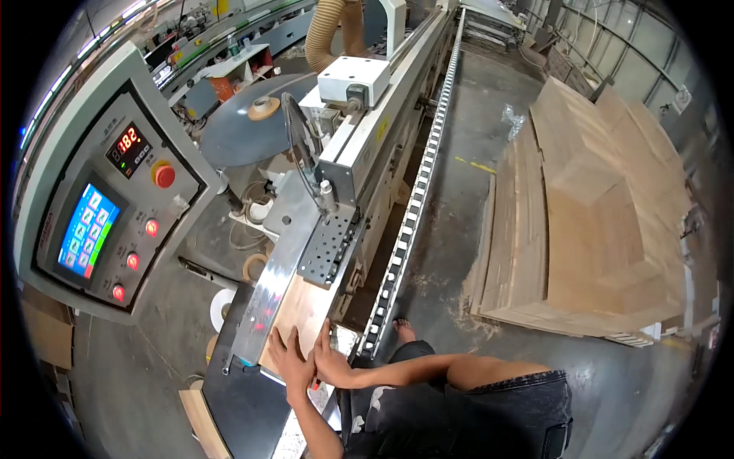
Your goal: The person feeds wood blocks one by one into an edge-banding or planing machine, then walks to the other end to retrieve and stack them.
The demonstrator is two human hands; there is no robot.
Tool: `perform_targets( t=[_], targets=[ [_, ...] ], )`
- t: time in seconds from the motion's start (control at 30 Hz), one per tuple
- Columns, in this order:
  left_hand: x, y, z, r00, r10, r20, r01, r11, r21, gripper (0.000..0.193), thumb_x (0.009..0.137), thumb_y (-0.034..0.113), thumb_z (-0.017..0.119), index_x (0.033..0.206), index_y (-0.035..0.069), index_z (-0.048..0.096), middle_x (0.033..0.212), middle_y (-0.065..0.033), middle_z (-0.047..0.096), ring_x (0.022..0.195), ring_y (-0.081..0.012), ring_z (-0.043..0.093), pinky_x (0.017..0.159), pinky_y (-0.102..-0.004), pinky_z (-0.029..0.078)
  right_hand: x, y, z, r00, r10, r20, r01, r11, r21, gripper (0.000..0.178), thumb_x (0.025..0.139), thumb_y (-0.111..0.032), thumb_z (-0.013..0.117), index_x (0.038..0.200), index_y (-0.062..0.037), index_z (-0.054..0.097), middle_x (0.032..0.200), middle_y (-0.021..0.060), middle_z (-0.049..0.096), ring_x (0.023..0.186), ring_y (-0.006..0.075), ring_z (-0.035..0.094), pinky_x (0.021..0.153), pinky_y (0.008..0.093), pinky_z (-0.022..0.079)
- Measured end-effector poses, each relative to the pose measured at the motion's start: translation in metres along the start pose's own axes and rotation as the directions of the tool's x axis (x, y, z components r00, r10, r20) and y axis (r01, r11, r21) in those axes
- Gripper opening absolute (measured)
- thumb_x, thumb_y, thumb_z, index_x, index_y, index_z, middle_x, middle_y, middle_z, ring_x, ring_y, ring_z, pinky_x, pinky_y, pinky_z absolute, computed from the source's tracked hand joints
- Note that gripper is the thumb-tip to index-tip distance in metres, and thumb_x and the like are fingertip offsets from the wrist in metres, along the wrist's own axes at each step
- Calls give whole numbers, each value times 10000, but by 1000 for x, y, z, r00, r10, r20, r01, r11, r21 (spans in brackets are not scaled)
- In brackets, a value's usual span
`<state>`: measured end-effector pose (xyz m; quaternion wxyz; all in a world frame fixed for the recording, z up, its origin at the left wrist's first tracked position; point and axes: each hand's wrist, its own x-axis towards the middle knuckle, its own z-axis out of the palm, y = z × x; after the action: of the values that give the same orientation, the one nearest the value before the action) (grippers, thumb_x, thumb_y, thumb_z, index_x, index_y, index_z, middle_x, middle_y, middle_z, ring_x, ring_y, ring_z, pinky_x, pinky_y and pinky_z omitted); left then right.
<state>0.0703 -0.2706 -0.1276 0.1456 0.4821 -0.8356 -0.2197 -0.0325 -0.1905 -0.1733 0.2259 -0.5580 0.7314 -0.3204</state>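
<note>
A light wood board lies on the infeed bed of a long edge banding machine, its far end under a perforated metal plate. My left hand rests flat on the near part of the board with its fingers spread. Close beside it, my right hand touches the board near its right edge, fingers stretched forward. The two hands meet near the thumbs. Along the board's left side runs a shiny metal fence.
A control panel with a lit screen and red buttons stands at left. A roller conveyor rail runs along the machine's right side. Stacked brown panels fill the right. A coil on a round grey disc sits behind the fence.
</note>
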Motion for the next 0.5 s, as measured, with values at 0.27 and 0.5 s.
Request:
perform_targets(
  t=[0.27,0.5],
  targets=[
    [-12,-3,6,988,-81,-133,78,997,-29,575,965,309,710,1464,45,599,1667,-272,353,1535,-495,309,1239,-606,261,23,13,-32,983,141,116,-148,987,56,1033,835,-295,878,1466,253,270,1609,529,-123,802,514,738,650,479,608],
    [-4,5,43,943,-171,-286,182,983,12,513,1054,280,578,1510,46,561,1671,-245,378,1549,-441,327,1271,-557,199,51,62,-45,996,84,10,-84,996,-6,1286,763,-570,888,1468,302,259,1596,546,-108,838,503,748,676,409,627]
  ],
)
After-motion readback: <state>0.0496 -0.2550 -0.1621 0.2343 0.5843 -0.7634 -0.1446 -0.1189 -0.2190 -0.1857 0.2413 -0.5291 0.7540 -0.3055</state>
